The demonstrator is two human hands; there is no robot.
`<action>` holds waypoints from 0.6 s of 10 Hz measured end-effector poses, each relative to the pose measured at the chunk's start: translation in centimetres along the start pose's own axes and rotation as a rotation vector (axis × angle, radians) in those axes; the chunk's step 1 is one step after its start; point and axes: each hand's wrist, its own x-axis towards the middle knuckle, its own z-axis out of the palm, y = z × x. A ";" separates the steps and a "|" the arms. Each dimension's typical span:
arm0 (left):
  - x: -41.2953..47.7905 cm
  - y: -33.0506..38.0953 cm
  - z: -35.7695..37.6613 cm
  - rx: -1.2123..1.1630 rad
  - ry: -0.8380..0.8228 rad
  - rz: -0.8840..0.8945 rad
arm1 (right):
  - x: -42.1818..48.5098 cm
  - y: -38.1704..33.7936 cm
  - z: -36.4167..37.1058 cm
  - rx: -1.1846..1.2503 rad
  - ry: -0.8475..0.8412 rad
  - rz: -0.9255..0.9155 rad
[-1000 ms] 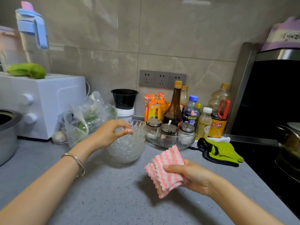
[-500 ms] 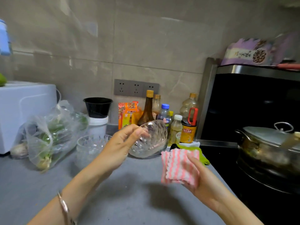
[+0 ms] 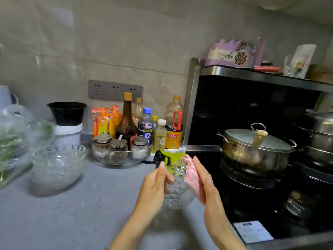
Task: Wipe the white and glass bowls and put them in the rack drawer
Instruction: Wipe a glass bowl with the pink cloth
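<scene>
The left hand (image 3: 155,184) is now holding one glass bowl (image 3: 177,191) up above the table (image 3: 72,217), well to the right of the stack of glass bowls (image 3: 57,164) it was reaching into a second ago, its fingers gripping the rim. The right hand (image 3: 205,184), which was carrying the pink striped cloth (image 3: 191,175) apart from the bowl, is now holding it against the bowl's right side. So wiping is likely just starting, with the stack waiting and no white bowl or rack drawer showing. Right of the stack, a shallow glass dish (image 3: 124,162) is holding three lidded spice jars. Behind the stack, a black bowl (image 3: 67,112) is sitting on a white tub (image 3: 68,135), contents hidden. Left of it, a clear bag (image 3: 16,139) is holding greens.
</scene>
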 end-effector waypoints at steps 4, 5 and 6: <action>-2.6 -0.2 2.0 0.068 0.214 0.024 | 0.3 -1.5 2.0 -0.680 0.115 -0.360; -3.1 -0.3 1.9 0.097 0.283 0.017 | 0.0 -2.1 2.5 -0.688 0.047 -0.456; -4.2 0.3 1.5 0.087 0.323 0.044 | 0.2 -1.8 1.3 -0.689 0.060 -0.458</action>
